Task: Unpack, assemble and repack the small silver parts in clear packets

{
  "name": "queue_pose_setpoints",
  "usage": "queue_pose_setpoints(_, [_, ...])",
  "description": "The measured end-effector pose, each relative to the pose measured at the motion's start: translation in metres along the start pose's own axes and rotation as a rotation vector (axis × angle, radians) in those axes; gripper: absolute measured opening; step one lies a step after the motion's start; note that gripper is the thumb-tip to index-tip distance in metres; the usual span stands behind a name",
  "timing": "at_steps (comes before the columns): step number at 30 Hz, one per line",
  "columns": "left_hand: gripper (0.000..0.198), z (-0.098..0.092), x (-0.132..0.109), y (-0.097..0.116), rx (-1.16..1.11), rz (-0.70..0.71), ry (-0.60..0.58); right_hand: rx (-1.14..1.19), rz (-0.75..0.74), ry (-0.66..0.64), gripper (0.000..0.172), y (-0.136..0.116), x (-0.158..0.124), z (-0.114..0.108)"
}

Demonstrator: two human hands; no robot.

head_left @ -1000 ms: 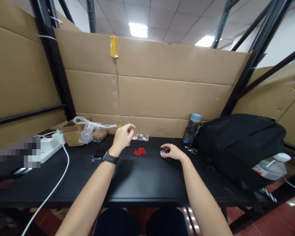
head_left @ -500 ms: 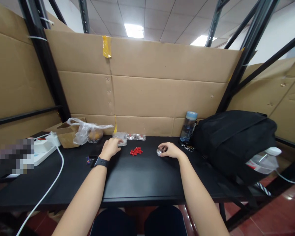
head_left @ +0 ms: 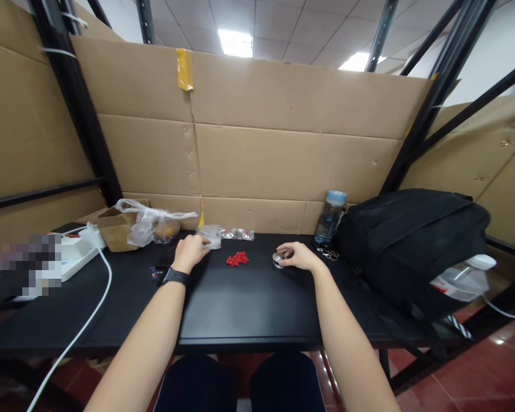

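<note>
Toward the back of the tabletop (head_left: 240,309), the left hand (head_left: 189,252) lies curled, fingertips touching a small clear bag (head_left: 211,236); whether it pinches the bag I cannot tell. The right hand (head_left: 299,256) is closed lightly on a round metal piece (head_left: 278,260) resting on the tabletop. A light pinch seems best, with the piece held flat and the bag taken by its edge. The red bits (head_left: 237,259) between the hands would scatter easily. Clear packets (head_left: 238,233) lie at the back edge.
</note>
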State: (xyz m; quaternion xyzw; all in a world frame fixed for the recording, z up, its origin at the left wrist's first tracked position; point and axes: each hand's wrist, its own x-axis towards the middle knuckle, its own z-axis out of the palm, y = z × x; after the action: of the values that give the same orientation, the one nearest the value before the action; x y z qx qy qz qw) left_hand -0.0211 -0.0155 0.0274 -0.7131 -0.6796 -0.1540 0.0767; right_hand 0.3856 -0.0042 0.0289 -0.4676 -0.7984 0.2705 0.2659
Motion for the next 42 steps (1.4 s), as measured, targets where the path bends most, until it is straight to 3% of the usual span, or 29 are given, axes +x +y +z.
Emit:
queue_pose_setpoints(14, [0.016, -0.012, -0.001, 0.000, -0.086, -0.095, 0.148, -0.023, 0.004, -0.009, 0.048, 0.004, 0.001, -0.001])
queue_pose_setpoints(23, [0.012, -0.010, 0.001, -0.004, -0.280, 0.075, 0.240, -0.031, 0.007, -0.002, 0.046, 0.001, -0.001, -0.002])
queue_pose_setpoints(26, [0.015, -0.011, 0.001, 0.010, -0.437, 0.165, 0.318, -0.030, 0.013, 0.009, 0.046, 0.002, 0.000, -0.003])
queue_pose_setpoints(29, [0.011, -0.014, 0.004, 0.039, -0.539, 0.291, 0.355, -0.026, 0.023, 0.034, 0.046, 0.002, -0.001, -0.002])
queue_pose_setpoints(36, [0.018, -0.007, 0.031, 0.116, -0.480, 0.569, 0.211, 0.019, 0.020, 0.032, 0.046, -0.001, -0.001, 0.002])
queue_pose_setpoints(39, [0.021, 0.004, 0.041, 0.130, -0.445, 0.623, 0.133, 0.036, 0.014, 0.028, 0.044, 0.000, -0.001, 0.005])
queue_pose_setpoints(42, [0.027, 0.017, 0.043, 0.126, -0.518, 0.615, 0.115, 0.044, 0.018, 0.036, 0.044, 0.004, 0.000, 0.007])
